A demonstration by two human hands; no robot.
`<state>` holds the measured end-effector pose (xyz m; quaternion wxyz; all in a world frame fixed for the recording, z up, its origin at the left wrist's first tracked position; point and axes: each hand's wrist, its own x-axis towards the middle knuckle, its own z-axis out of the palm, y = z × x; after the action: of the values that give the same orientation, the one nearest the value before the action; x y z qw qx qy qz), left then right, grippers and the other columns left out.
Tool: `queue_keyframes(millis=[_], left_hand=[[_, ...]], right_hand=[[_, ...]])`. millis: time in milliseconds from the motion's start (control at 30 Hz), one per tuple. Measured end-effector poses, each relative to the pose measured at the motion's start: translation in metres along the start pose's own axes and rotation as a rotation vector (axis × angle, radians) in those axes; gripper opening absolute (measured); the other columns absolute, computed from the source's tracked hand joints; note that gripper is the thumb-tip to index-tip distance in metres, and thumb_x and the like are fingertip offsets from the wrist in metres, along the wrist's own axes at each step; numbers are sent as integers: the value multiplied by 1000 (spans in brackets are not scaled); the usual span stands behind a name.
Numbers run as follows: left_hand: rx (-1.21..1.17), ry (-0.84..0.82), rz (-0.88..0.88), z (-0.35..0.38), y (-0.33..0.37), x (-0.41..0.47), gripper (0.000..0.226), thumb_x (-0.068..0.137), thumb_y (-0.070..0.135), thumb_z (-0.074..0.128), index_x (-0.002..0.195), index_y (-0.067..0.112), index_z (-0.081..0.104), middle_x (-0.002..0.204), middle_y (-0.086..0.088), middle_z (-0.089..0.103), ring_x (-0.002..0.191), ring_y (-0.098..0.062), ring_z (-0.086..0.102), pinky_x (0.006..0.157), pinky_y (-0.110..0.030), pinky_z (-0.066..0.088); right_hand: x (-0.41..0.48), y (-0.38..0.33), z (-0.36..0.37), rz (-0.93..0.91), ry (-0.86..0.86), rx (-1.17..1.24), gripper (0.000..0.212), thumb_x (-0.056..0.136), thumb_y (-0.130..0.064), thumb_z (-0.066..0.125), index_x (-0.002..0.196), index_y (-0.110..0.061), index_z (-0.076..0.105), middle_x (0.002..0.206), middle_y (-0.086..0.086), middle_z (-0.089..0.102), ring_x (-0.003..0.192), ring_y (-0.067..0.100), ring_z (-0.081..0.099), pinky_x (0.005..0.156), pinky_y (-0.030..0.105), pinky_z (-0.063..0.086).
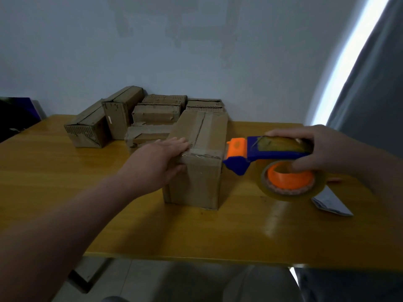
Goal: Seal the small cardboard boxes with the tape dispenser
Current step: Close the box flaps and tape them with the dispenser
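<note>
Two hands: left hand (165,158) flat on box (202,177), right hand (322,149) gripping tape dispenser (268,153), nose pointing left.

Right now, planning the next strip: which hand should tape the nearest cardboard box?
Right: the right hand grips the blue-and-orange tape dispenser beside the brown cardboard box; the left hand rests on it.

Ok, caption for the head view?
Left hand rests on front cardboard box; right hand holds tape dispenser at its right edge.

A yellow table (65,192) bears grouped cardboard boxes (117,114), a nearer box (196,175) and folded paper (329,203).
</note>
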<state>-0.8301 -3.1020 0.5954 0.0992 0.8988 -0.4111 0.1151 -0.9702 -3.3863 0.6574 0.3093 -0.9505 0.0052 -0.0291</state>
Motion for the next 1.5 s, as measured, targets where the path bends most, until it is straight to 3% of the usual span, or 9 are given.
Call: queue_keyframes(millis=[67, 167, 533, 767, 933, 1033, 1167, 1400, 1500], left_hand=[[38, -26, -14, -2, 3, 1, 61, 94, 35, 52, 147, 31, 23, 154, 12, 22, 141, -6, 20, 110, -25, 1], [129, -57, 0, -4, 10, 4, 62, 95, 40, 48, 148, 30, 19, 156, 9, 19, 143, -8, 18, 111, -29, -4], [53, -93, 120, 1, 47, 19, 64, 97, 29, 48, 149, 36, 11, 156, 15, 15, 141, -9, 25, 110, -31, 31], [7, -65, 97, 4, 45, 17, 59, 96, 33, 48, 148, 36, 21, 153, 17, 24, 138, -9, 31, 110, -29, 27], [15, -39, 94, 3, 47, 18, 56, 95, 33, 48, 147, 35, 25, 151, 16, 28, 136, -10, 35, 108, -31, 31], [12, -29, 100, 3, 48, 18, 55, 96, 32, 47, 147, 34, 26, 151, 14, 30, 136, -10, 35, 108, -30, 31], [16, -17, 118, 4, 48, 18, 53, 97, 31, 47, 146, 33, 27, 150, 14, 30, 136, -9, 34, 107, -26, 31], [11, -4, 130, 8, 45, 19, 53, 98, 31, 44, 147, 31, 26, 151, 12, 29, 137, -7, 31, 106, -20, 23], [9, 11, 142, 8, 43, 19, 52, 98, 31, 44, 147, 30, 27, 151, 12, 29, 136, -6, 31, 101, -15, 19]], right_hand=[[-1, 4, 8, -15, 25, -16, 70, 72, -10, 77, 107, -63, 49, 88, -7, 69, 75, 13, 64, 67, 33, 53], [0, 5, 16, -35, 52, 12, 70, 73, -5, 75, 108, -60, 49, 84, -7, 68, 72, 16, 64, 64, 30, 52], [-9, 15, 36, -3, 112, 123, 71, 72, -2, 75, 121, -47, 51, 80, -12, 66, 62, 0, 60, 52, 12, 45], [-25, 37, 24, 27, 148, 214, 75, 70, -5, 79, 114, -60, 54, 100, -9, 68, 83, 14, 66, 74, 35, 56], [-38, 51, 23, 78, 85, 164, 76, 70, -8, 78, 114, -62, 50, 105, -14, 62, 83, 1, 63, 70, 25, 56], [-28, 44, 29, 74, 58, 83, 70, 72, -9, 75, 118, -55, 50, 86, -11, 63, 64, -5, 59, 51, 11, 43], [-8, 23, 33, 79, -7, -67, 66, 73, -19, 76, 128, -46, 51, 80, -15, 61, 62, -6, 57, 50, 6, 40], [13, 12, 20, 166, -137, 48, 60, 73, -11, 73, 126, -36, 58, 94, -1, 64, 81, 16, 60, 68, 28, 49], [17, 19, 21, 228, -207, 129, 51, 74, -11, 70, 119, -34, 64, 83, -5, 69, 70, 8, 63, 63, 24, 47]])
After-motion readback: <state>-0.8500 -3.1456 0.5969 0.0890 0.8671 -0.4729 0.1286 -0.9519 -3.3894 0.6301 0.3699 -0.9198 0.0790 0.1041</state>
